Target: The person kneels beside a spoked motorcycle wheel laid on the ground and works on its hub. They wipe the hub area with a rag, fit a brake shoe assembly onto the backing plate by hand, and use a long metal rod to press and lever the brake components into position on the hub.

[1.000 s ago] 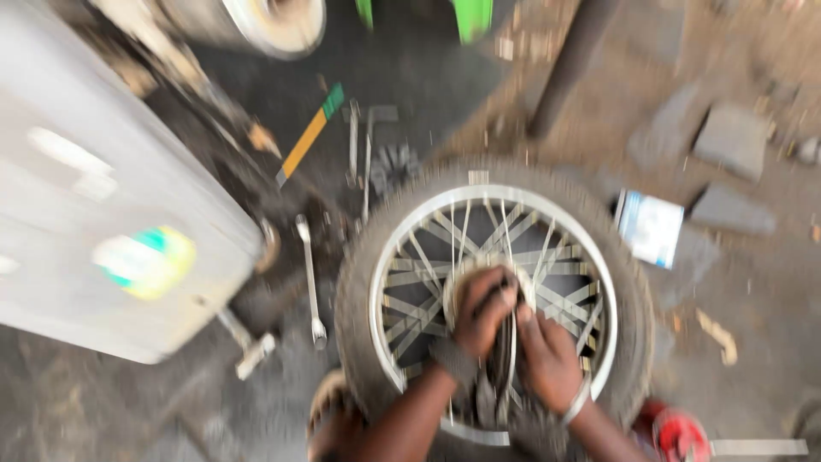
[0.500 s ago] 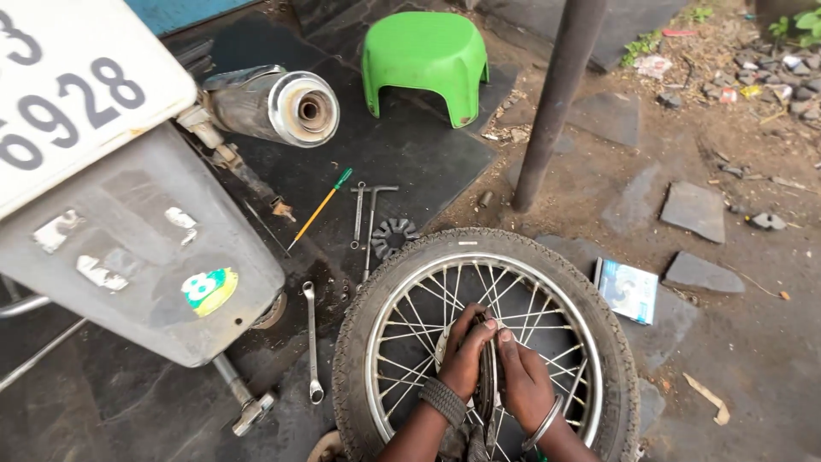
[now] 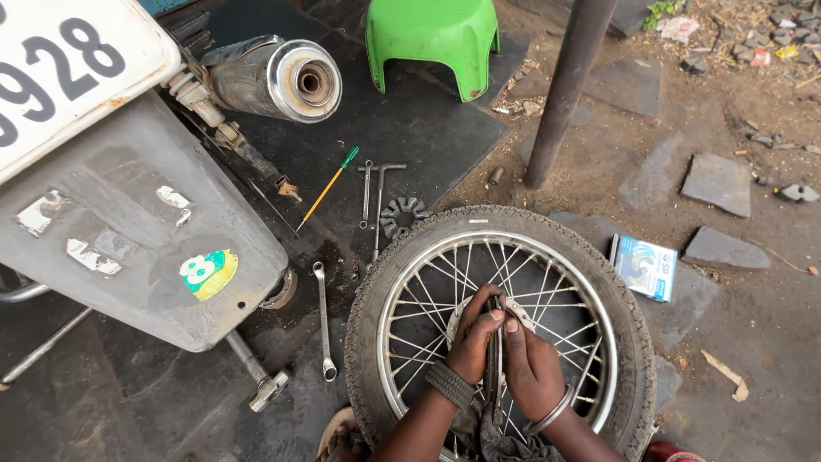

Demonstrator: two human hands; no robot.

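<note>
hub part: thin curved metal piece [image 3: 493, 359] stands on edge at the hub of the black-tyred spoked motorcycle wheel [image 3: 500, 329], which lies flat on the ground.
left hand [image 3: 473, 342]: fingers clenched on the piece.
right hand [image 3: 530, 368]: fingers pressed against its other side.
risk: a slip would likely jam fingertips into the spokes.
nearby: silver spanner [image 3: 322, 318], toothed black sprocket damper [image 3: 402, 216] underfoot, trip hazard.

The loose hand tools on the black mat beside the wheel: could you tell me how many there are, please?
4: a screwdriver by the exhaust, two T-handle wrenches beside it, and a spanner left of the tyre. Others may be hidden under the motorcycle.
</note>
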